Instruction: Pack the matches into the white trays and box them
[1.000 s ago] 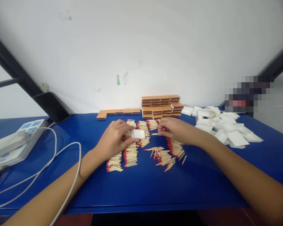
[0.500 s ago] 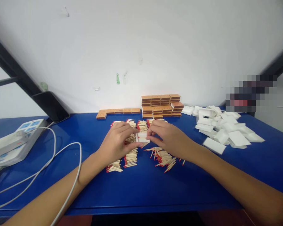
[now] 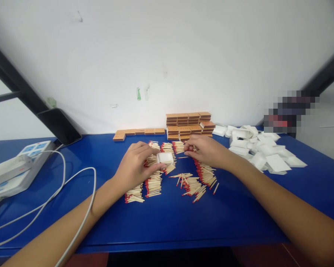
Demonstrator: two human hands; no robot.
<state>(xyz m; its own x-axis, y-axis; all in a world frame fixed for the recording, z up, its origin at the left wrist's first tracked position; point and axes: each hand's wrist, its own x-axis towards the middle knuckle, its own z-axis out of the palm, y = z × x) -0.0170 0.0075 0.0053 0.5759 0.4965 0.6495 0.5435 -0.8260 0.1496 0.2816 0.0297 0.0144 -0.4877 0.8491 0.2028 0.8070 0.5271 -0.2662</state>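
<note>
On the near side of the left fingers [image 3: 150, 151] and right fingers [image 3: 189, 147], blue bench [image 3: 167, 224] spreads to its front edge [image 3: 183, 246]. The left fingers pinch a white tray [image 3: 165, 158], contents unclear; the right, bunched together beside matches [image 3: 206, 172], hide whether they hold one.

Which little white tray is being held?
The white tray gripped by the left hand, among the matches. The other white trays lie piled on the blue table's right side.

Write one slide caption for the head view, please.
Left hand holds a white matchbox tray over rows of red-tipped matches.
</note>
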